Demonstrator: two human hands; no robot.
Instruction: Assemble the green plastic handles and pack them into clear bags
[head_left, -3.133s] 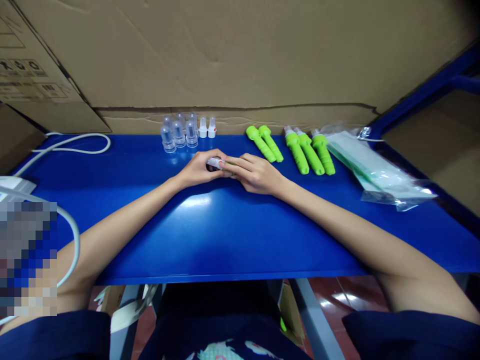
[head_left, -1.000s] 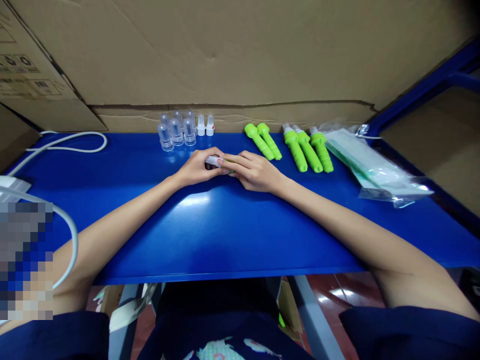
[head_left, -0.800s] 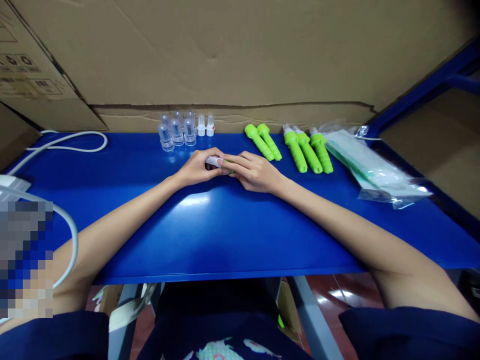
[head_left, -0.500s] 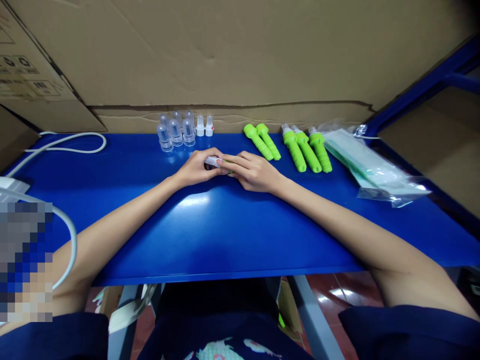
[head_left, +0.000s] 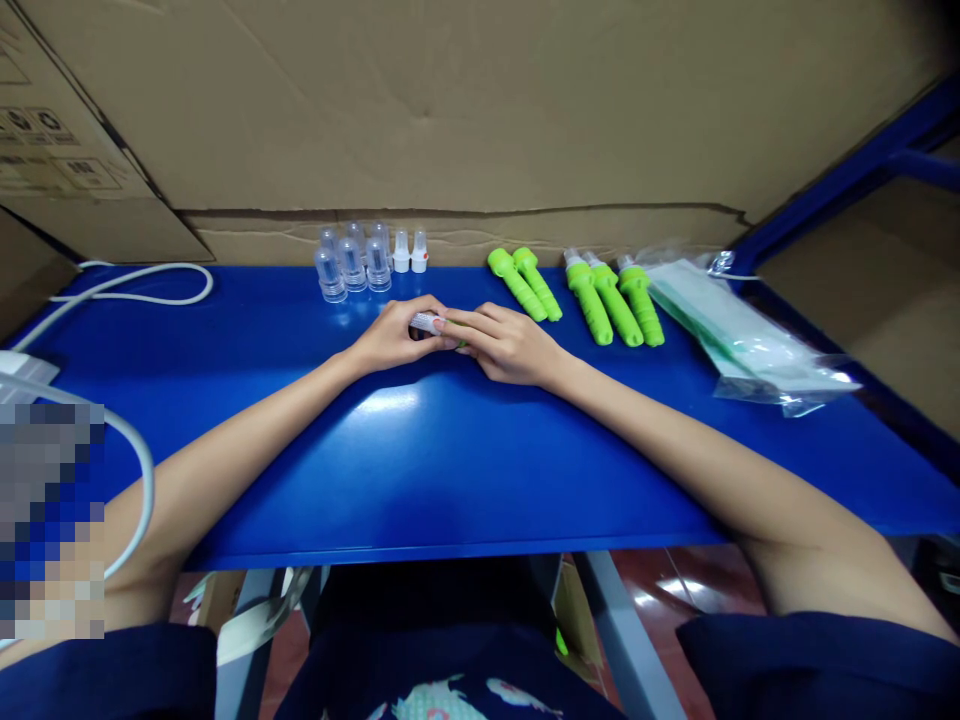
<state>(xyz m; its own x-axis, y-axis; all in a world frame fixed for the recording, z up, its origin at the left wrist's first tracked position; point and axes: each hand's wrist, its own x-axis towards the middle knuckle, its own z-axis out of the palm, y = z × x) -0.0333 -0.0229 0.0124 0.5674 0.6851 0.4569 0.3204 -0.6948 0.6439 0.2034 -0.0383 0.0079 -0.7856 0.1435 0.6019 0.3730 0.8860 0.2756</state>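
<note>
Both hands meet over the middle of the blue table, closed around one small tool (head_left: 426,323) with a pale, dotted tip and a bit of green below it. My left hand (head_left: 394,333) curls its thumb and fingers about the tip end. From the other side, my right hand (head_left: 514,345) wraps its fingers over the green part, most of which they hide. Beyond my right hand lie two ridged green handles (head_left: 529,285). Farther right are three similar green handles with clear tips (head_left: 619,305). Several clear plastic caps (head_left: 352,262) stand behind my left hand, beside two white tapered pieces (head_left: 410,252).
Clear plastic bags (head_left: 750,325) with white and green contents lie at the right. A white cable (head_left: 150,285) loops across the left side, near a white device (head_left: 34,375). Cardboard (head_left: 450,110) walls off the back of the blue table (head_left: 450,480).
</note>
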